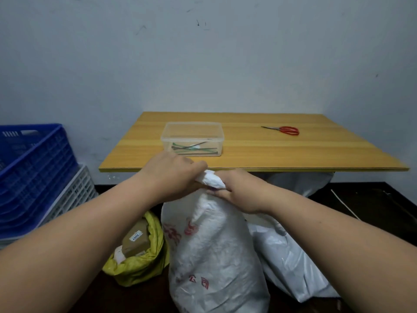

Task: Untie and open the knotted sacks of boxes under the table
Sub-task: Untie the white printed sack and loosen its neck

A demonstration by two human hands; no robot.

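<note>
On the dark floor, just in front of the tabletop's near edge, stands a white woven sack (214, 251) with red printing on its side, upright and bulging, its neck gathered into a twisted white bunch (211, 180) at the top. Both hands meet at that bunch: the left hand (171, 175) curls its fingers over it from the left, and the right hand (239, 188) grips it from the right, thumb side against the fabric, so the twisted end shows between them. Whether the knot itself is loose or tight cannot be told.

Touching the sack's left side, a yellow sack (140, 265) lies already open, with brown cardboard boxes (135, 240) showing in its mouth, one bearing a small white label. Against the white sack's right side leans a pale grey plastic bag (293, 267), and another whitish sack (300, 179) sits farther back under the tabletop.

The wooden tabletop (293, 154) carries a clear plastic container (193, 138) holding green and dark cable ties, and well apart to its right, red-handled scissors (284, 129). At far left a blue plastic crate (29, 168) sits stacked on a white one (74, 195), beside the pale wall.
</note>
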